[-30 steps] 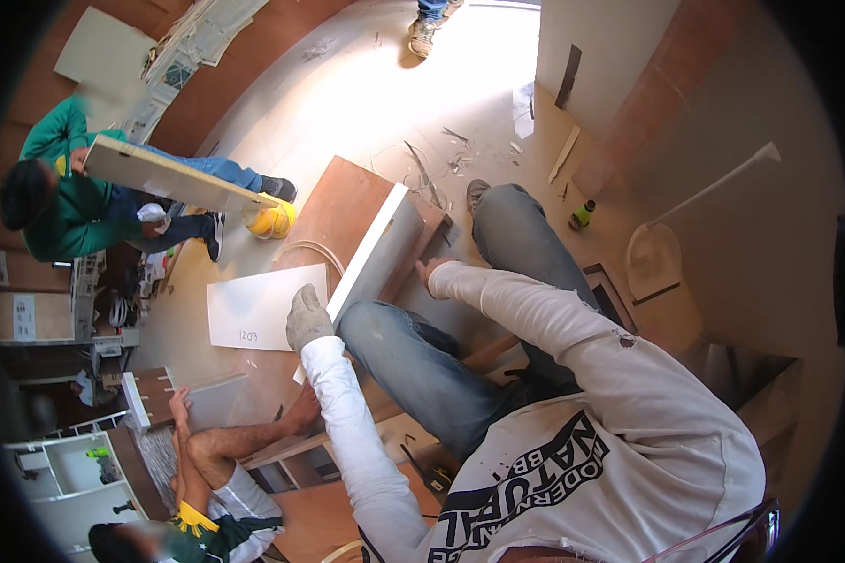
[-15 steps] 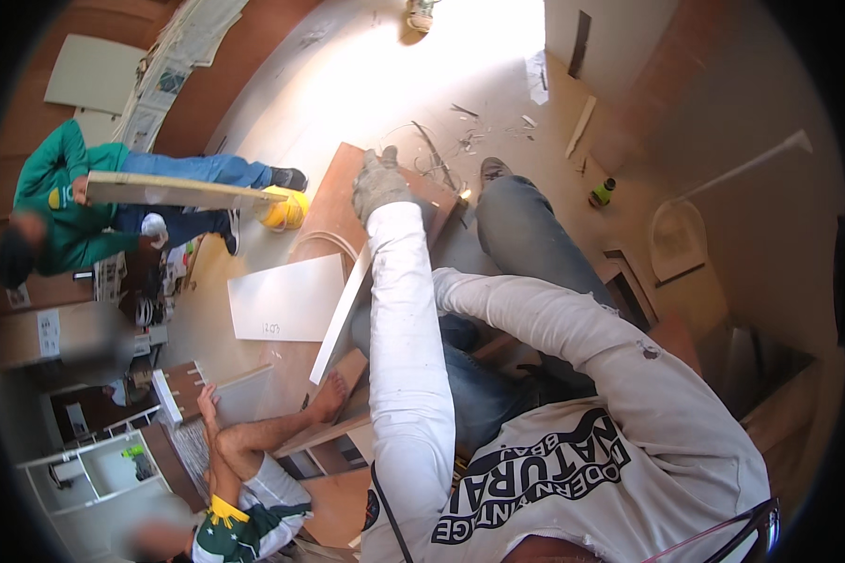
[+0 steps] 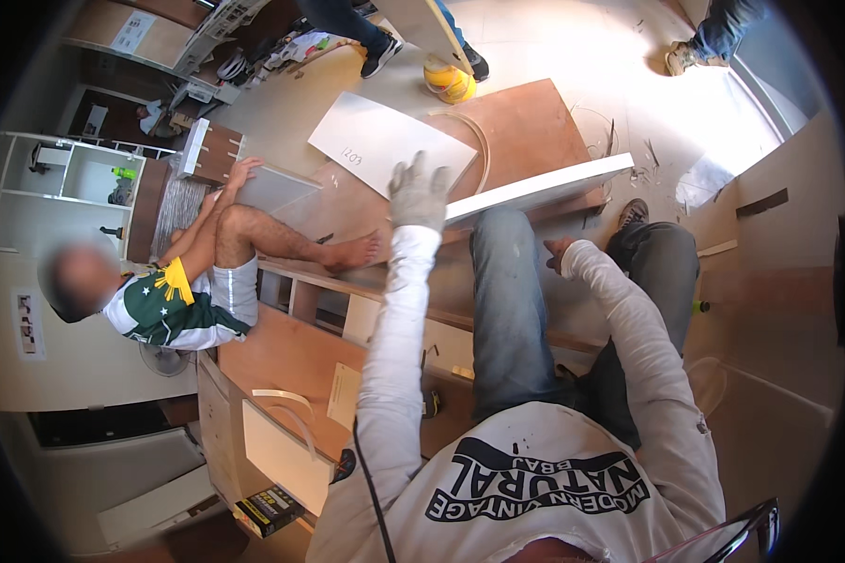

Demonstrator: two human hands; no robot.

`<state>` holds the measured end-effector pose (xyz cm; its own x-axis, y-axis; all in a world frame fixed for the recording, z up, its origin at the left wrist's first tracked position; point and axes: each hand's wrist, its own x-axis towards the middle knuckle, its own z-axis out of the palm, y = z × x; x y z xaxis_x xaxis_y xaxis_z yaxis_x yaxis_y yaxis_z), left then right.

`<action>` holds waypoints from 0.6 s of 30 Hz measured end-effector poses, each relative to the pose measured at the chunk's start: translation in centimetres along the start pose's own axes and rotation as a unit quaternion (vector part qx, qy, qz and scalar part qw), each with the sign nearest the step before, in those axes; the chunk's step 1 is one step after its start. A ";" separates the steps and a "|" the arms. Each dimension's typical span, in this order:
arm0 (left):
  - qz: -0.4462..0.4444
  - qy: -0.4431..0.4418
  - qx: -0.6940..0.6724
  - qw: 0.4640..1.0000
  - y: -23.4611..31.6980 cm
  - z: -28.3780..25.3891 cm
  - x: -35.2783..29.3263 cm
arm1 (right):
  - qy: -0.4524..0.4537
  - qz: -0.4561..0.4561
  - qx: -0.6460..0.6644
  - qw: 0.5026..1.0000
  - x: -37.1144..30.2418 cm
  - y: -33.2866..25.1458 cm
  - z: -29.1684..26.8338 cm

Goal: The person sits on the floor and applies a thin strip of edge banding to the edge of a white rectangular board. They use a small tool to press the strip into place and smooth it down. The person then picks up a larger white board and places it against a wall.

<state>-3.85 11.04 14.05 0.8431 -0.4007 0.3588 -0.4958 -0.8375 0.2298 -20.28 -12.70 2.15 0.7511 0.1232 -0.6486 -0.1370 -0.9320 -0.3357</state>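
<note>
My left hand (image 3: 420, 194), in a grey work glove, is stretched out with its fingers apart. It is over the near edge of a flat white board (image 3: 371, 141) with handwriting on it, beside the left end of a long narrow white panel (image 3: 545, 187). Whether the glove touches either one, I cannot tell. Both pieces are on a brown board (image 3: 535, 108), where a curved pale strip (image 3: 483, 141) also lies. My right hand (image 3: 560, 253) hangs between my knees, below the panel; its fingers are small and unclear.
At the left a seated person (image 3: 192, 291) has a bare foot (image 3: 352, 251) by the brown board's near end. Another person's legs (image 3: 347, 28) stand beyond, by a yellow rounded object (image 3: 450, 81). A third person's shoe (image 3: 683, 59) is at far right. Scraps (image 3: 657, 155) litter the floor.
My view has swung left. My left hand has drawn back from the brown board's far end to beside the white board, its fingers now spread. My right hand has come out from behind my left arm.
</note>
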 end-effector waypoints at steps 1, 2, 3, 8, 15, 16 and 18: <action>-0.042 0.015 -0.016 0.999 -3.0 -0.5 -0.6 | 0.000 -0.006 -0.001 1.000 0.1 -0.2 -0.1; -0.105 0.019 -0.037 0.994 -6.1 -0.6 -1.8 | -0.002 -0.016 -0.001 1.000 0.1 -0.9 0.1; -0.204 -0.088 -0.046 0.974 -6.4 -1.4 -1.7 | -0.022 -0.001 0.002 1.000 0.4 -0.4 0.2; -0.061 -0.007 0.268 0.962 -1.9 -8.0 3.6 | 0.006 0.023 0.010 1.000 -1.1 0.0 -0.7; 0.018 0.249 0.156 0.956 1.1 -5.1 2.9 | 0.045 0.000 0.023 0.999 -2.7 0.8 -1.2; 0.066 0.146 0.018 0.987 -0.5 -2.8 1.3 | 0.055 -0.001 0.027 0.998 -2.5 1.3 -1.3; -0.079 0.040 0.110 0.990 0.1 -0.9 2.2 | 0.068 -0.017 -0.011 0.998 -2.1 3.0 -0.8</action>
<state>-2.22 10.42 15.71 0.8832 -0.2351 0.4058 -0.2945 -0.9514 0.0896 -21.81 -16.03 3.04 0.8356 0.1096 -0.5384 -0.0967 -0.9353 -0.3405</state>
